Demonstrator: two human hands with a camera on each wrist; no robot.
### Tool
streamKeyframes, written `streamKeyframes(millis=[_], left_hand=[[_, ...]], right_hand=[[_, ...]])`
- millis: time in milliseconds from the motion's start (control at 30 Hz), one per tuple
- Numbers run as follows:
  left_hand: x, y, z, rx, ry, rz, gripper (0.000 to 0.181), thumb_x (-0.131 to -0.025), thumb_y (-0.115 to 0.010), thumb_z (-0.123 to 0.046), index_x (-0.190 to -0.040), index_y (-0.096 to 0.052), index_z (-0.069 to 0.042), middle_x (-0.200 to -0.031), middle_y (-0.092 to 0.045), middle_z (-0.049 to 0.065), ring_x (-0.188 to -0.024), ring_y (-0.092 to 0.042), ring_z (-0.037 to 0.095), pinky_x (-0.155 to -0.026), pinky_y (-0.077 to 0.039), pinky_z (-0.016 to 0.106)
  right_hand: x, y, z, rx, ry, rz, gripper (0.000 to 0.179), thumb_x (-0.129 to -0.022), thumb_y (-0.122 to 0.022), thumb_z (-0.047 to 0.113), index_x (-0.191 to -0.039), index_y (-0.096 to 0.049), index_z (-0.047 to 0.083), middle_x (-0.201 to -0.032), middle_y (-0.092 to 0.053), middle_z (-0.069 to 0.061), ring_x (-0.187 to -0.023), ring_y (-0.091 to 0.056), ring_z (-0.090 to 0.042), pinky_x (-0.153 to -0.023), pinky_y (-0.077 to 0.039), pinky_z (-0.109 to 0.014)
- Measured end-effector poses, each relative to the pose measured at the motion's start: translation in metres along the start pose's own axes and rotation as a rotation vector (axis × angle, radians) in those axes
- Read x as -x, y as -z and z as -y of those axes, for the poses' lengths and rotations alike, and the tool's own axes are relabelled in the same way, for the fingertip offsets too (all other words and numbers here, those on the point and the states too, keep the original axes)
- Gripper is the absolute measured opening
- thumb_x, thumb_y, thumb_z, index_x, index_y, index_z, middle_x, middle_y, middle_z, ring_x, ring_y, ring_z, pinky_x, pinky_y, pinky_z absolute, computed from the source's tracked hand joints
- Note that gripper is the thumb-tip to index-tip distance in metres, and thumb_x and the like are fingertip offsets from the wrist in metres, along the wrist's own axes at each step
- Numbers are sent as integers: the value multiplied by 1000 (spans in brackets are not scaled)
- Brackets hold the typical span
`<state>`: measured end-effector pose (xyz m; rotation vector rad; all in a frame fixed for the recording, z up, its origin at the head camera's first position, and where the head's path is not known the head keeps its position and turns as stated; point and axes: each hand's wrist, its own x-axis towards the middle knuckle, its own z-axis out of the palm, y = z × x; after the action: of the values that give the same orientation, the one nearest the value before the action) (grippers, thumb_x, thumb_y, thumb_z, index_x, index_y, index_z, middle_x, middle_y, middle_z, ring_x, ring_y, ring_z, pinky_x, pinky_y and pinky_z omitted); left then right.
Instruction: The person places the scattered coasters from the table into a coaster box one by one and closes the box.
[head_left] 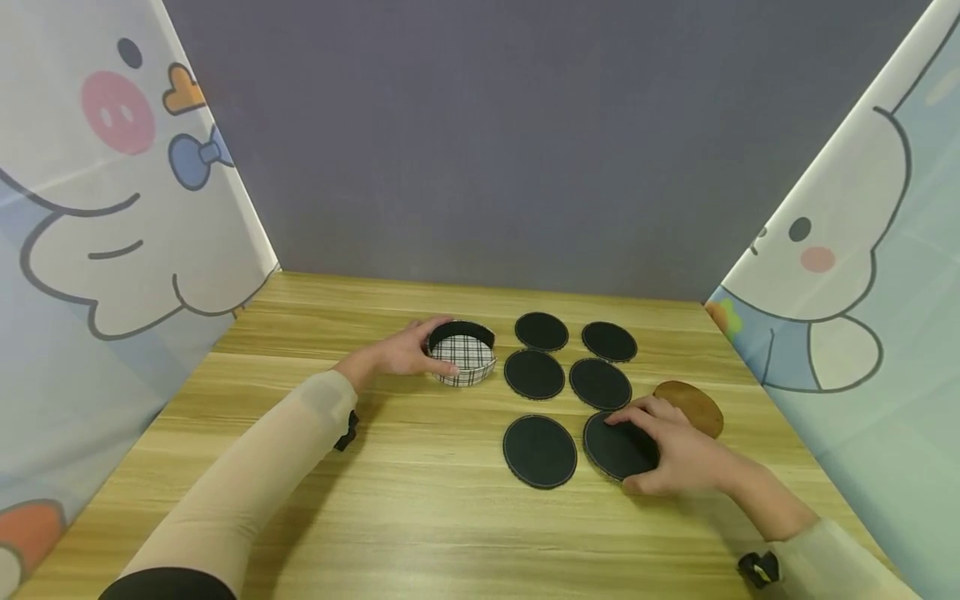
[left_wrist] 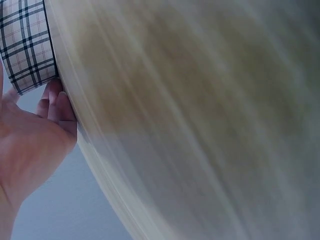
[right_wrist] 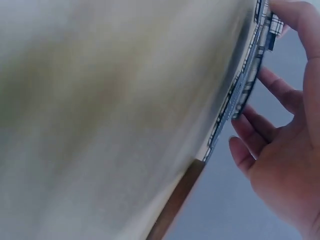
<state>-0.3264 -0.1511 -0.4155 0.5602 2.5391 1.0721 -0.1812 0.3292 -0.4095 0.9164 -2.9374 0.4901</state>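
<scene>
On the left of the coaster group, my left hand grips a round coaster holder, thumb at the near side and fingers round the far left. The holder has plaid fabric outside and on its floor, and a black inner wall; its plaid side shows in the left wrist view. My right hand holds a round black coaster by its edge, the thumb at the near rim and fingers toward the far side. In the right wrist view a plaid underside shows on that coaster.
More black coasters lie flat on the wooden table: one left of the held one, several in rows behind. A brown wooden disc lies partly behind my right hand. A grey panel stands at the back.
</scene>
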Motion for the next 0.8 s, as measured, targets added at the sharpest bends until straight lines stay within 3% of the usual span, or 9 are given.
streamKeyframes(millis=[233, 500, 800], left_hand=[[0, 3, 2, -11, -10, -1, 116, -90, -90, -54, -178, -18, -30, -171, -24, 27, -141, -53, 45, -123, -39, 67], [0, 4, 3, -16, -4, 7, 117, -89, -90, -57, -178, -18, -32, -177, -16, 28, -143, -53, 45, -125, -35, 70], [-1, 2, 2, -8, -4, 13, 116, -88, -91, -56, -177, -19, -34, -178, -14, 29, -151, -43, 51, -126, -31, 72]], right_hand=[[-19, 10, -2, -21, 4, -80, 77, -75, -98, 43, -144, -67, 29, -139, -60, -9, -122, -54, -33, -94, -45, -55], [-61, 12, 2, -82, 62, -106, 77, -78, -96, 40, -148, -68, 24, -140, -57, -10, -125, -51, -31, -96, -47, -52], [-109, 6, 19, -153, 60, -61, 78, -81, -91, 42, -153, -65, 23, -148, -51, -16, -135, -43, -38, -110, -29, -65]])
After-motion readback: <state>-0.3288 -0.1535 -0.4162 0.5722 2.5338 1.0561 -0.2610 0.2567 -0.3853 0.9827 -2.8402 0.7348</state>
